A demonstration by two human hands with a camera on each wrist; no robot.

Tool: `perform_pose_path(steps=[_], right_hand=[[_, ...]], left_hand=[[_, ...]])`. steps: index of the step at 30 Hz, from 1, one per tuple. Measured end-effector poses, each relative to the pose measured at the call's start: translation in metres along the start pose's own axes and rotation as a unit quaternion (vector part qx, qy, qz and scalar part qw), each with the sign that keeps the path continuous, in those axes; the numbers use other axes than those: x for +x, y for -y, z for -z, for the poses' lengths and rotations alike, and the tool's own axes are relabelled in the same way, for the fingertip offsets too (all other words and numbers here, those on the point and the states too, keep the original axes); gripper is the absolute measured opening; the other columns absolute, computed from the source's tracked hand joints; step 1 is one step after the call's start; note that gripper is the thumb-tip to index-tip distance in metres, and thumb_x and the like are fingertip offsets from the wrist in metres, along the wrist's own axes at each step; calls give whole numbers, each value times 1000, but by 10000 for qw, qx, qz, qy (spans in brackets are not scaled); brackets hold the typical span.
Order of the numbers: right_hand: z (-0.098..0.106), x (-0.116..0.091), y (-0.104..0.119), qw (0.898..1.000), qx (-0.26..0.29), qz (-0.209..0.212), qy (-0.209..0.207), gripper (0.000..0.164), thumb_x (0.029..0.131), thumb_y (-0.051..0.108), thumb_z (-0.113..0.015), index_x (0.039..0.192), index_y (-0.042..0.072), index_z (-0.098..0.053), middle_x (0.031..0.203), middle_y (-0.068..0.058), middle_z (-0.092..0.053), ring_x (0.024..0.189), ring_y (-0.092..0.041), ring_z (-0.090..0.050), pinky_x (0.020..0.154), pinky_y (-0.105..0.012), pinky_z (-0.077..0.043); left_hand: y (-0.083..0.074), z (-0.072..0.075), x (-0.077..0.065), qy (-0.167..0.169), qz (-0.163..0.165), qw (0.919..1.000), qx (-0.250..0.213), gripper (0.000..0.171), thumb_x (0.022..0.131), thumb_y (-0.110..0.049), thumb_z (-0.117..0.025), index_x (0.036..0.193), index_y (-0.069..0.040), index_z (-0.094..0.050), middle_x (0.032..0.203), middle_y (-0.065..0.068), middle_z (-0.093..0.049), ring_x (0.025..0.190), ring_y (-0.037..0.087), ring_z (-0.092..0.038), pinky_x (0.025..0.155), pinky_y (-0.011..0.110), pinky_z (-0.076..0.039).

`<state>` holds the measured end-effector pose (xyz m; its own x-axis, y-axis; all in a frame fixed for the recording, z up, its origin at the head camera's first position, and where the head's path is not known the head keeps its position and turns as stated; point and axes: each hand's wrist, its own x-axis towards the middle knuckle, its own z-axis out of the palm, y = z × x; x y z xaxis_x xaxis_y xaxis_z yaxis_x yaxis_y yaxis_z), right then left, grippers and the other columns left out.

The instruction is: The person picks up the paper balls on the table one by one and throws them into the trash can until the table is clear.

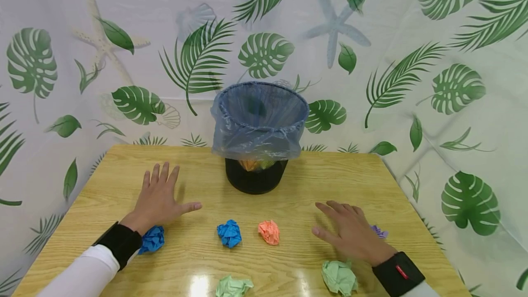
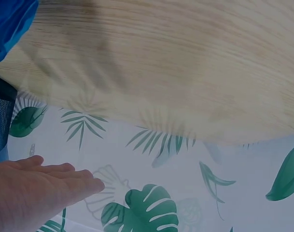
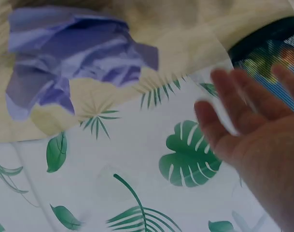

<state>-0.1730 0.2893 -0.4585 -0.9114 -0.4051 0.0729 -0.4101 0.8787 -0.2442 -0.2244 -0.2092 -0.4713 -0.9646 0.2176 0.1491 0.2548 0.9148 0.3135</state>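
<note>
My left hand (image 1: pixel 158 198) hovers over the table's left side, fingers spread and holding nothing. A crumpled blue paper ball (image 1: pixel 152 240) lies by its wrist, partly hidden by the wristband. On the right, my right hand (image 1: pixel 350 232) reaches inward with loose, slightly bent fingers and nothing in them. Close beside it lies a crumpled purple paper ball (image 3: pixel 79 53), mostly hidden behind the hand in the head view. A light green paper ball (image 1: pixel 339 277) sits below that hand. Between the hands lie another blue paper ball (image 1: pixel 229 233) and an orange one (image 1: pixel 269 232).
A black mesh bin (image 1: pixel 255 180) lined with a translucent blue bag (image 1: pixel 257 141) stands at the table's back edge, with colored contents showing through its mesh. Another light green paper ball (image 1: pixel 233 286) lies at the front of the wooden table (image 1: pixel 185 260). A leaf-print curtain (image 1: pixel 264 22) hangs behind.
</note>
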Motion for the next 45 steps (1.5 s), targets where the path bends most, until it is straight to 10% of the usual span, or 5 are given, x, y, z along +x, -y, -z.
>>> perform_pose_path(steps=[11, 22, 37, 45], right_hand=[[35, -20, 11, 9804, 871, 555, 1678, 67, 89, 64, -69, 142, 23, -63, 136, -1, -63, 124, -31, -61, 95, -52, -53], [34, -30, 10, 9608, 961, 1161, 2328, 68, 77, 58, -85, 135, 27, -69, 119, 8, -68, 103, -11, -65, 78, -34, -55], [13, -35, 14, 9514, 1036, 1223, 2629, 42, 77, 20, -91, 116, 26, -77, 112, 17, -70, 96, -1, -64, 76, -26, -55], [15, -31, 15, 9604, 869, 1378, 2260, 55, 71, -16, -77, 103, 28, -79, 101, 18, -71, 89, -2, -66, 70, -24, -55]], left_hand=[[2, -2, 0, -25, 42, 10000, 64, 125, 78, -81, -66, 158, 8, -28, 162, 38, -17, 150, 58, -9, 119, 70, -1], [4, -3, -1, -76, 22, 9999, 90, 125, 78, -81, -67, 157, 8, -29, 161, 38, -18, 149, 59, -10, 119, 71, -1], [4, -2, 0, -46, 20, 10000, 82, 125, 78, -82, -66, 157, 8, -30, 161, 38, -19, 149, 59, -10, 119, 71, -1], [4, -1, 0, 10, 40, 10000, 89, 125, 79, -82, -65, 158, 7, -29, 162, 38, -18, 149, 59, -9, 119, 71, 0]])
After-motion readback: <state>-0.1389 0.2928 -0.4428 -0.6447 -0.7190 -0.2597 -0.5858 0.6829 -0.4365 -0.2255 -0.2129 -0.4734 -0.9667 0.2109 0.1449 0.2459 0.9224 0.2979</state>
